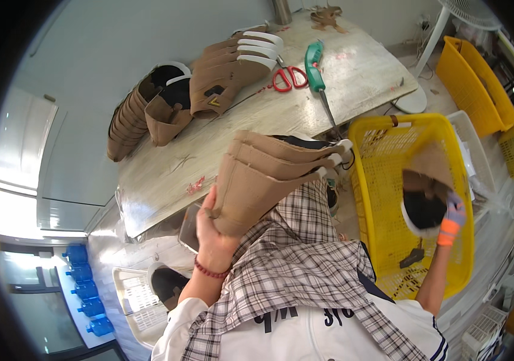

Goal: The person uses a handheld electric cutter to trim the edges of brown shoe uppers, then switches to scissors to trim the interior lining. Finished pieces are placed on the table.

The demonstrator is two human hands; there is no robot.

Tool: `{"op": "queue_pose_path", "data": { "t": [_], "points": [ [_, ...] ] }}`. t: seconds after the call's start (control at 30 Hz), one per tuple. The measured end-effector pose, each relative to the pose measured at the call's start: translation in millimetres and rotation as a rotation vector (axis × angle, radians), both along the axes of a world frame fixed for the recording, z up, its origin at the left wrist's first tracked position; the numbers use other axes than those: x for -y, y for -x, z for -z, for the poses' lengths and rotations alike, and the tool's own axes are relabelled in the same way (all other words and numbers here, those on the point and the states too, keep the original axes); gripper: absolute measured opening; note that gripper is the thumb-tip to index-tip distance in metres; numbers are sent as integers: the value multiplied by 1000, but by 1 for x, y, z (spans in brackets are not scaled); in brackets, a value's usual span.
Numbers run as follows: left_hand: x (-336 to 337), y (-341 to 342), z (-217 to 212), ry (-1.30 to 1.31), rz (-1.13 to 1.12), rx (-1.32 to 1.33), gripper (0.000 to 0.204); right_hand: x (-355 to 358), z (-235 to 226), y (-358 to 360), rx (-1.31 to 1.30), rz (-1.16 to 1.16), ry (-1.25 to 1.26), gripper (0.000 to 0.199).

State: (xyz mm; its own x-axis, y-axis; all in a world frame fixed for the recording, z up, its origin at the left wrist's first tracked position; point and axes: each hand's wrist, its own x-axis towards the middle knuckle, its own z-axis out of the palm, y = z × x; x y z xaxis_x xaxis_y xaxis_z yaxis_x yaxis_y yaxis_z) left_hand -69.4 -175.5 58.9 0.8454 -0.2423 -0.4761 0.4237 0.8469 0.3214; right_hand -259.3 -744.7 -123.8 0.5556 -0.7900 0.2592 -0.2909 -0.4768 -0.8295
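Observation:
My left hand [213,236], with a dark red bead bracelet at the wrist, grips a nested stack of brown shoe uppers [257,189] with white edges. The stack is held up in front of my lap, by the table's near edge. Out to the right, my right hand [454,212] wears a grey and orange glove. Its fingers are closed on a single brown shoe upper [428,171] with a black lining and a white edge, which hangs over the yellow basket [362,198]. That upper is partly blurred.
On the worktable [166,192] stand rows of brown uppers [227,75], red-handled scissors [290,78] and a green handheld tool [314,63] with a dark cord. A white basket [139,304] is at lower left, another yellow basket [473,81] and a fan [470,9] at far right.

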Motion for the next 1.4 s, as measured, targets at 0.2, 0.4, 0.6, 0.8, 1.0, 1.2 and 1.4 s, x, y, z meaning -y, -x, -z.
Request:
{"op": "queue_pose_path", "data": {
  "t": [0.2,0.4,0.6,0.8,1.0,1.2,1.4],
  "points": [
    [-57,24,-26,-75,-165,273,43,-108,-148,-190,574,-460,-125,17],
    [-151,33,6,-387,-424,516,49,-262,-244,-292,873,-839,361,14],
    [-193,21,77,-412,-352,407,48,-362,-233,-365,659,-1281,666,22],
    [-203,25,116,-461,-290,381,63,-364,-110,-365,488,-1006,-9,22],
    [-213,24,120,-410,-375,275,70,-347,-51,-320,306,-824,-307,22],
    [-194,43,82,-582,-369,392,72,-348,-51,-315,252,-807,-124,20],
    [-211,86,54,-845,-390,438,45,-345,-48,-311,249,-809,81,20]
  ]
}}
